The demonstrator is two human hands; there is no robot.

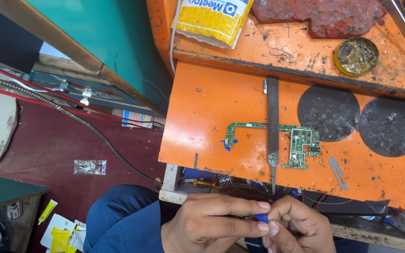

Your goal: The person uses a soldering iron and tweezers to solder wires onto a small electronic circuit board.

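My left hand (216, 222) and right hand (296, 227) both pinch small blue piece (261, 217), near edge, below orange table (202, 117). Green circuit board (298, 140) lies untouched under flat metal file (273, 122); board work seems not yet begun.

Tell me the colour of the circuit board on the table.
Green, in the head view: circuit board.

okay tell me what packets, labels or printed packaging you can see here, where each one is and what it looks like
Yellow and white padded pouch: top edge of the orange bench, bulging.
Clear plastic bag: dark red floor, left, small, flat.
Yellow packaging: bottom left floor, on white sheets.
Yellow tube: just above that, small.
Printed blue and white box: under the bench's left edge, partly hidden.
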